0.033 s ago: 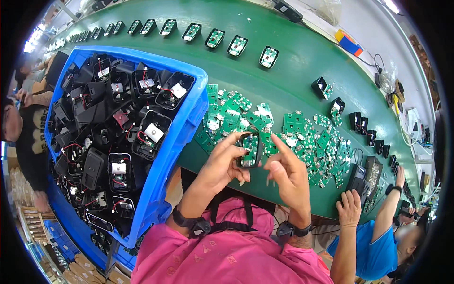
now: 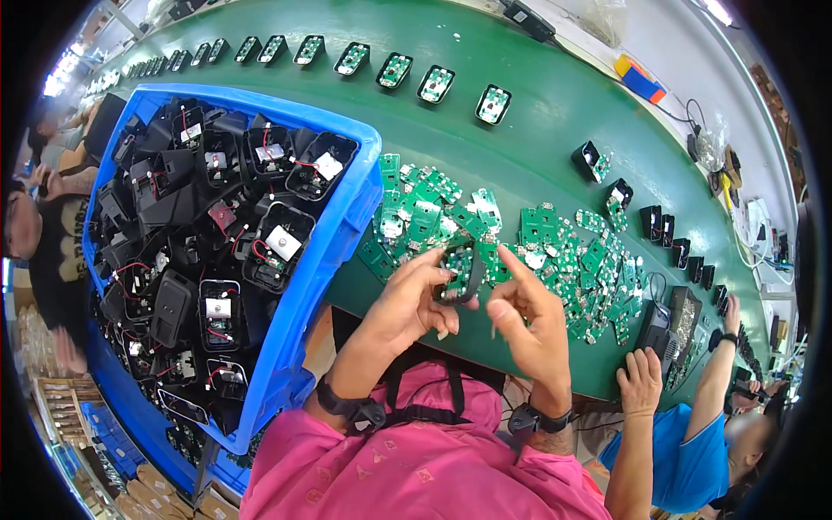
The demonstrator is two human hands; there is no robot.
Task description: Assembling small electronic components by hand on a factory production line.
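Note:
My left hand grips a black plastic housing by its left edge, above the front part of the green table. The housing is turned partly on its side, and a bit of green circuit board shows inside it. Just to its right is my right hand, index finger stretched out and thumb apart, with nothing visible in it. Whether a fingertip touches the housing I cannot tell. Beyond both hands lies a spread pile of loose green circuit boards.
At left stands a blue crate heaped with black housings, red wires showing. A curved row of housings with boards runs across the green table. Beside a dark box at right, a co-worker's hand rests. Another person is at far left.
The housing in my left hand has tilted, so its outer side shows more and its board less. My right thumb and index finger have shifted slightly. A co-worker's arm at right moved a little.

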